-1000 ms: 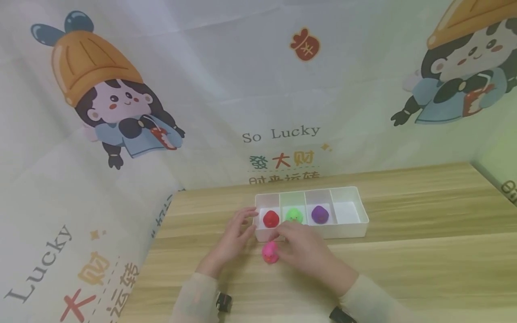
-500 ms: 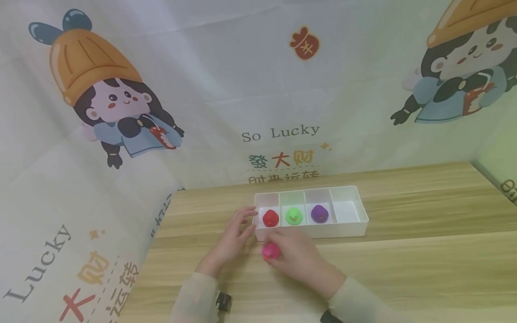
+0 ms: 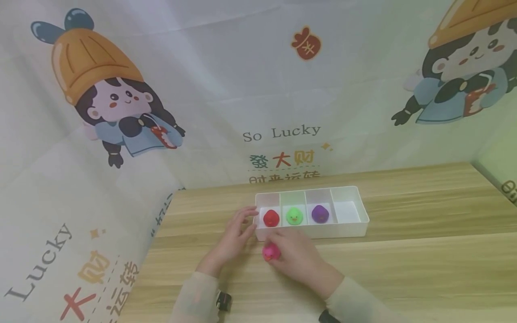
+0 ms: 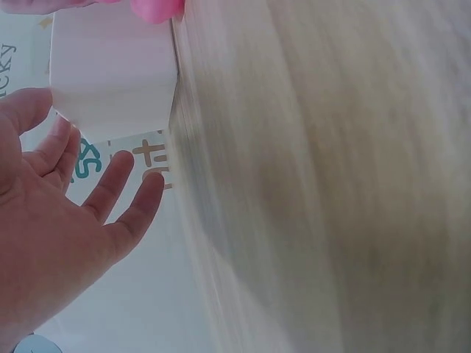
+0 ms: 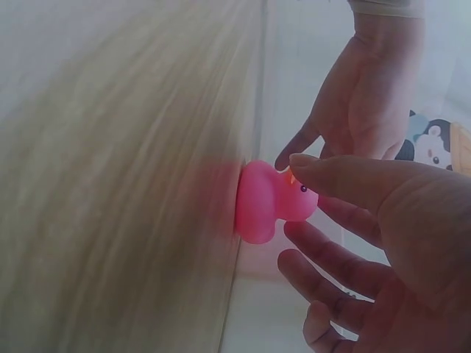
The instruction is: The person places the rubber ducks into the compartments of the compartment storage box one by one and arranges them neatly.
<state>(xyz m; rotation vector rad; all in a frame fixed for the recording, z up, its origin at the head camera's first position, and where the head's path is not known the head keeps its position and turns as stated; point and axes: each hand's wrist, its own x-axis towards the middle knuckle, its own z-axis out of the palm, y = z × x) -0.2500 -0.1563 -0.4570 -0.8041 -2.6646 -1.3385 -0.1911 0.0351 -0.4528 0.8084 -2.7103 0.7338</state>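
A pink rubber duck (image 5: 265, 202) stands on the table just in front of a white box (image 3: 347, 229) with compartments. My right hand (image 3: 300, 258) pinches its head, with the thumb by the orange beak and the index finger on the other side. The remaining fingers of that hand spread loosely below. My left hand (image 3: 234, 237) touches the left end of the box with thumb and fingertips (image 4: 44, 103), its other fingers extended. Inside the box sit a red duck (image 3: 271, 218), a green duck (image 3: 294, 216) and a purple duck (image 3: 320, 214), each in its own compartment.
The box's rightmost compartment (image 3: 347, 211) shows a bare white floor. Around it lies a wood-grain table (image 3: 424, 255). A printed cloth (image 3: 210, 89) with cartoon figures hangs behind the table and along its left side.
My right hand has shifted slightly left and down, and its thumb and index finger have closed on the pink duck. The left hand has stayed at the box.
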